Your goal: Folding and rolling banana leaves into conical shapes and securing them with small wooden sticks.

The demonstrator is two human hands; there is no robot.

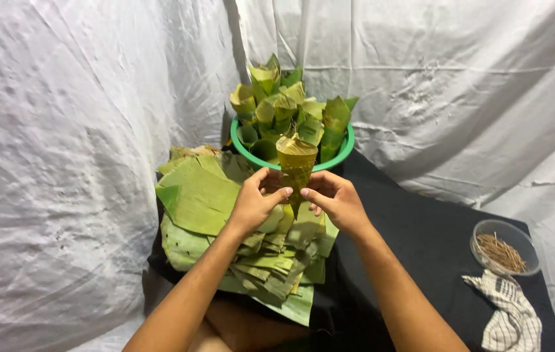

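A banana-leaf cone (296, 163), point down and open end up, is held upright between both hands. My left hand (255, 202) pinches its lower left side and my right hand (337, 201) grips its lower right side. Under the hands lies a pile of cut green leaf pieces (202, 195) on a black cloth. Just behind the held cone stands a green bowl (348, 146) filled with several finished leaf cones (277, 107).
A clear round container of thin brown sticks (503, 251) sits at the right on the black-covered table (434, 228), with a checked cloth (509, 313) in front of it. White crumpled sheeting (62, 130) hangs behind and to the left.
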